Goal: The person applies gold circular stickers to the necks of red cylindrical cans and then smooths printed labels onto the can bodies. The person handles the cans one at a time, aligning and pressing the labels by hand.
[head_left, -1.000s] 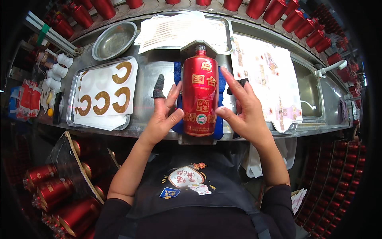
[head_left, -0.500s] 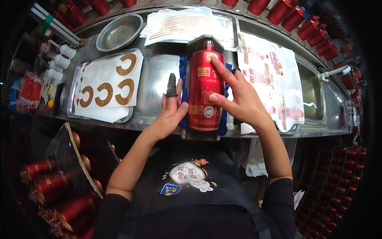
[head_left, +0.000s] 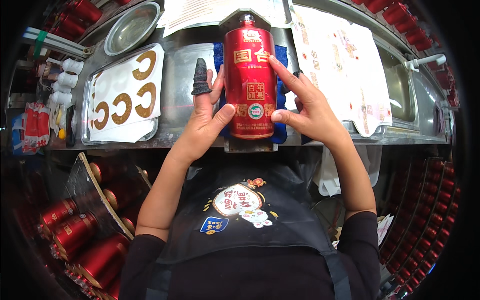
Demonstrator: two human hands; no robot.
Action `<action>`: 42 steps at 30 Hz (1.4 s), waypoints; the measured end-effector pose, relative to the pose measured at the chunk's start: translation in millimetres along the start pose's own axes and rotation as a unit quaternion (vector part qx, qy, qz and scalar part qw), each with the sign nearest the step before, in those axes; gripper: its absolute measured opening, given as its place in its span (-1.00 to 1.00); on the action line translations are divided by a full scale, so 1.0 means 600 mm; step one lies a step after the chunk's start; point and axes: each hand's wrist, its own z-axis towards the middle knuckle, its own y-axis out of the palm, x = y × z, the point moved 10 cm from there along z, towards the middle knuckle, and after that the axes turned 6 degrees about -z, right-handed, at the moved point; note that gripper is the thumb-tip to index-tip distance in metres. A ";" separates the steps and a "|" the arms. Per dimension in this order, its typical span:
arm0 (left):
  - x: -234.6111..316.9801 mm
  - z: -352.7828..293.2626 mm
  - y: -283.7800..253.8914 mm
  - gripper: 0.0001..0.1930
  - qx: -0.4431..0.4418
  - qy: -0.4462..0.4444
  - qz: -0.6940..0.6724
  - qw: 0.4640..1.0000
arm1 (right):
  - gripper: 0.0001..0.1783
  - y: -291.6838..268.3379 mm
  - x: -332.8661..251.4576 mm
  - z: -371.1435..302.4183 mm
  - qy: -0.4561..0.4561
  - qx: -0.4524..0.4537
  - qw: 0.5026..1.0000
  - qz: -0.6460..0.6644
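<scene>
A red glossy bottle [head_left: 249, 80] with gold print and a dark neck lies on its back, neck pointing away from me, on a metal stand [head_left: 250, 145] with blue cloth [head_left: 281, 100] around it. My left hand [head_left: 204, 117] is at the bottle's left side, thumb tip against its lower edge, fingers stretched upward; a black finger cover [head_left: 201, 77] sits on one finger. At the right side, my right hand [head_left: 306, 107] has its index fingertip and thumb spread along the bottle's edge. Its other fingers are partly hidden, with something black on one.
To the left is a tray [head_left: 86, 117] with white sheets of gold C-shaped labels [head_left: 120, 108], and a metal bowl [head_left: 132, 29] behind it. Printed sheets [head_left: 325, 75] lie on the right, before a sink [head_left: 400, 95]. Red bottles [head_left: 75, 230] crowd below left and right.
My right fingers have slid off the bottle's face to its right edge. The bottle's print now faces up more squarely. The whole view has shifted, so the worktop appears higher.
</scene>
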 end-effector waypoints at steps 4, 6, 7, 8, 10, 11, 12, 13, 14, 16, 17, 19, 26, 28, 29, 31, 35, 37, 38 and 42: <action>0.015 -0.002 -0.007 -0.09 0.012 0.005 0.038 0.999 | 0.11 -0.009 -0.008 0.001 -0.026 0.018 0.999 0.019; 0.026 -0.001 -0.005 -0.09 0.018 0.019 0.023 0.999 | 0.07 -0.012 -0.006 0.001 -0.025 0.027 0.997 0.072; 0.031 0.001 -0.001 -0.08 0.019 0.027 0.007 0.999 | 0.06 -0.015 -0.005 0.001 -0.025 0.036 0.995 0.090; 0.037 0.002 0.005 -0.08 0.016 0.044 -0.010 0.999 | 0.04 -0.011 -0.004 0.001 -0.022 0.027 0.997 0.072; 0.036 0.006 0.009 -0.04 0.019 0.040 -0.030 0.999 | 0.02 -0.005 -0.005 0.002 -0.023 0.018 0.999 0.020; 0.034 0.009 0.012 -0.03 0.010 0.038 -0.044 0.998 | 0.00 -0.003 -0.006 0.003 -0.027 0.014 0.999 0.035; 0.033 0.010 0.011 -0.03 0.009 0.036 -0.062 0.997 | -0.03 -0.004 -0.004 0.003 -0.018 0.012 0.999 0.046; 0.028 0.011 0.012 -0.01 0.001 0.024 -0.063 0.998 | -0.06 -0.004 -0.006 0.004 -0.019 0.011 0.998 0.053; 0.024 0.012 0.009 0.00 0.000 0.012 -0.069 0.998 | -0.08 -0.007 -0.009 0.004 -0.020 0.009 0.998 0.060; 0.031 0.011 0.000 0.02 0.004 0.022 0.008 1.000 | -0.03 -0.014 -0.015 0.004 -0.010 0.015 0.998 0.067; 0.041 0.009 -0.007 0.02 0.009 0.043 0.090 0.995 | 0.00 -0.017 -0.015 0.003 0.010 0.013 0.998 0.062; 0.068 0.010 -0.013 -0.03 0.019 0.103 0.133 0.986 | -0.01 -0.029 -0.038 0.002 -0.015 0.035 0.999 0.008; 0.106 0.011 0.031 -0.14 -0.026 0.200 0.280 0.939 | -0.13 -0.034 -0.086 0.002 -0.006 0.028 0.995 -0.100; 0.107 0.013 0.033 -0.12 -0.033 0.203 0.293 0.934 | -0.18 -0.030 -0.080 0.001 0.026 -0.003 0.995 -0.096; 0.107 0.013 0.034 -0.12 -0.038 0.205 0.297 0.932 | -0.17 -0.032 -0.082 0.002 0.023 -0.003 0.995 -0.098; 0.111 0.015 0.023 -0.11 -0.018 0.207 0.266 0.941 | -0.09 -0.044 -0.092 0.002 0.000 0.024 0.997 -0.078; 0.107 0.021 0.019 -0.11 -0.024 0.183 0.251 0.950 | -0.05 -0.049 -0.092 0.004 0.008 0.024 0.997 -0.076; 0.107 0.024 0.022 -0.11 -0.024 0.181 0.257 0.949 | -0.05 -0.044 -0.088 0.006 0.024 0.005 0.995 -0.093; 0.108 0.025 0.022 -0.11 -0.022 0.182 0.259 0.948 | -0.05 -0.043 -0.087 0.007 0.028 -0.001 0.994 -0.101; 0.109 0.024 0.024 -0.10 -0.019 0.186 0.243 0.952 | -0.04 -0.044 -0.085 0.007 0.042 -0.012 0.994 -0.103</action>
